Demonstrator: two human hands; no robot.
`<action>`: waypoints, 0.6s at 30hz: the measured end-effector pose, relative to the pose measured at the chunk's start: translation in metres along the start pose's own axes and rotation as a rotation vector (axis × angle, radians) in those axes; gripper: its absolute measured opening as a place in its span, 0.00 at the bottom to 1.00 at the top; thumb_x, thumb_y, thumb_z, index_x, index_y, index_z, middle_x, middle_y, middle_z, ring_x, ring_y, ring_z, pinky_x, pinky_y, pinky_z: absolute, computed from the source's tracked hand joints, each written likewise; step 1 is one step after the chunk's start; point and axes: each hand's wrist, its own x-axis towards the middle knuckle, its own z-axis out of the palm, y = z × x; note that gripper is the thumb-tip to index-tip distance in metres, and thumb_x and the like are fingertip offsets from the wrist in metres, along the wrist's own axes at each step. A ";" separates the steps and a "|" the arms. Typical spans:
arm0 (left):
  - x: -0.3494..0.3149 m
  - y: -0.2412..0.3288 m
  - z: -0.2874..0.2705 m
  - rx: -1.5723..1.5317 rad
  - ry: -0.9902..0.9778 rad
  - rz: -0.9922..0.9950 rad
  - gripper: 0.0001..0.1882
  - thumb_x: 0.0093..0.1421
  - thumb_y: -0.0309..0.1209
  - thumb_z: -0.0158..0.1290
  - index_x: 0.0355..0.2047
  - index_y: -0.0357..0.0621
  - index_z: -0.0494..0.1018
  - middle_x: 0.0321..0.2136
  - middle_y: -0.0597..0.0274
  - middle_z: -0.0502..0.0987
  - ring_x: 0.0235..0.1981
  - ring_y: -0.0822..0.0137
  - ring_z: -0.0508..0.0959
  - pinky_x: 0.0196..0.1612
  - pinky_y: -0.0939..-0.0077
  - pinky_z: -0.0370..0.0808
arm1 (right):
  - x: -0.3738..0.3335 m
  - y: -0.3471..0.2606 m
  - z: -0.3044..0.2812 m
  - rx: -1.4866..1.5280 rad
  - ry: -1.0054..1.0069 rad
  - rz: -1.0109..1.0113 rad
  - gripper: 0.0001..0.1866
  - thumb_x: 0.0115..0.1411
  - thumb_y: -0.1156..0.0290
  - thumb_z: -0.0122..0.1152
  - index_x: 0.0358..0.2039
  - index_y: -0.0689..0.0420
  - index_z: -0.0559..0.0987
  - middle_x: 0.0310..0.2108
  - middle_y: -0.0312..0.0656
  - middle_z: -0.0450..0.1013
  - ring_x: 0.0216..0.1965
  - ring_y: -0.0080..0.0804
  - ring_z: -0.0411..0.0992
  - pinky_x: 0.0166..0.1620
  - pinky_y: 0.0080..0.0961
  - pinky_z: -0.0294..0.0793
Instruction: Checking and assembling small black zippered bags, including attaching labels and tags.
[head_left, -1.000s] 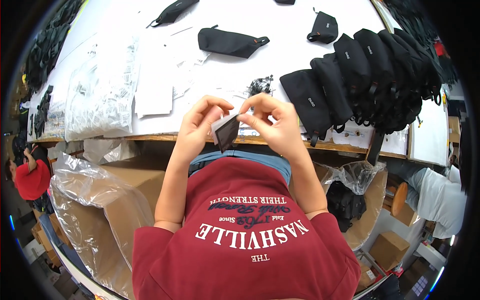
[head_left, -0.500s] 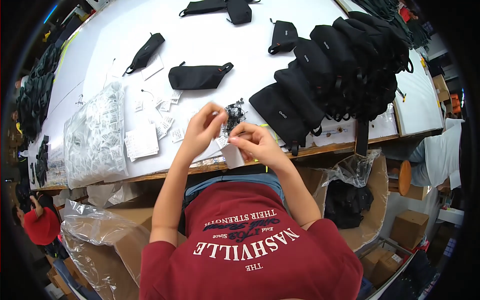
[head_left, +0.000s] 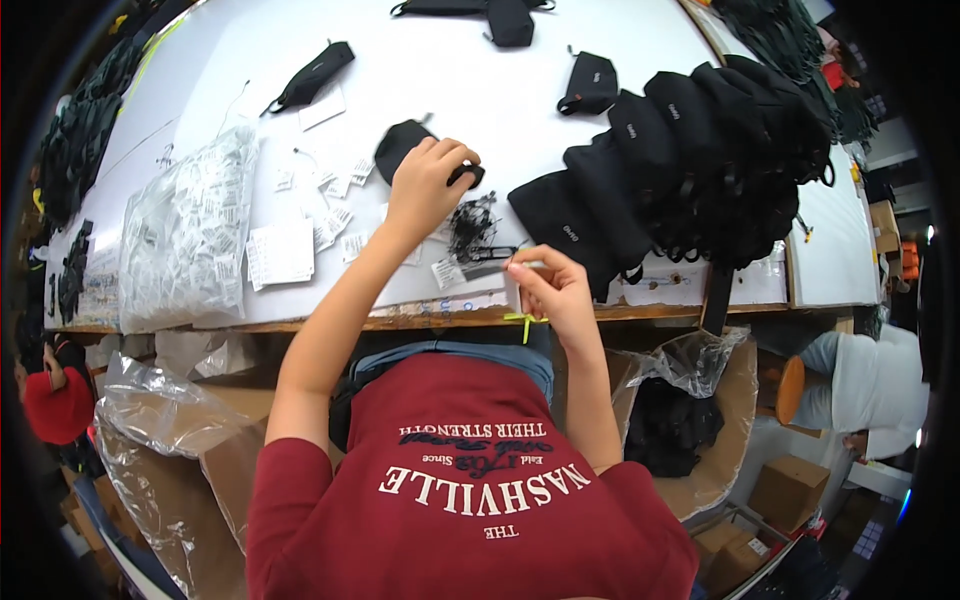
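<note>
A black zip pouch (head_left: pixel 398 143) lies on the white table, partly covered by my left hand (head_left: pixel 430 185). The fingers of that hand curl over the pouch's right end and grip it. Nearer the table's front edge, my right hand (head_left: pixel 552 292) pinches a white hang tag (head_left: pixel 512 290) between thumb and fingers; the tag is seen almost edge-on. Between the hands lies a tangle of thin black tag cords (head_left: pixel 474 228). A small white printed label (head_left: pixel 448 272) rests just in front of the tangle.
Overlapping black pouches (head_left: pixel 690 150) are heaped at the right. On the left stand a clear bag of white labels (head_left: pixel 188 235) and a stack of white cards (head_left: pixel 280 256). More pouches (head_left: pixel 313 75) lie farther back. Plastic-lined cartons (head_left: pixel 735 400) stand below the table edge.
My left hand has moved forward from beside the right hand and taken hold of the pouch, which has turned. My right hand still holds the tag, now slightly farther right.
</note>
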 end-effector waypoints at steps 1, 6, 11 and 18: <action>-0.011 0.018 -0.016 0.033 0.120 -0.024 0.10 0.44 0.25 0.58 0.29 0.45 0.73 0.26 0.65 0.71 0.32 0.60 0.70 0.38 0.68 0.68 | 0.004 -0.002 0.003 -0.015 0.014 0.009 0.05 0.58 0.72 0.59 0.32 0.60 0.78 0.15 0.29 0.69 0.13 0.09 0.62 0.16 0.08 0.54; -0.071 0.058 -0.057 -0.059 0.143 -0.402 0.09 0.44 0.25 0.60 0.28 0.43 0.76 0.19 0.66 0.66 0.24 0.68 0.65 0.27 0.74 0.63 | 0.030 0.000 0.027 -0.416 0.062 -0.142 0.05 0.55 0.72 0.62 0.30 0.59 0.80 0.12 0.28 0.63 0.14 0.11 0.59 0.18 0.13 0.52; -0.084 0.064 -0.064 -0.525 0.078 -0.738 0.07 0.50 0.24 0.59 0.32 0.38 0.79 0.19 0.72 0.66 0.20 0.81 0.58 0.23 0.84 0.55 | 0.031 -0.005 0.054 -0.755 0.006 -0.436 0.06 0.52 0.70 0.63 0.32 0.55 0.80 0.12 0.38 0.66 0.13 0.22 0.61 0.18 0.21 0.59; -0.086 0.067 -0.068 -0.505 0.167 -0.614 0.03 0.51 0.22 0.58 0.28 0.38 0.78 0.24 0.70 0.72 0.23 0.81 0.65 0.27 0.87 0.60 | 0.028 -0.005 0.053 -0.766 -0.043 -0.436 0.04 0.54 0.71 0.60 0.30 0.56 0.79 0.17 0.37 0.71 0.17 0.24 0.68 0.22 0.21 0.66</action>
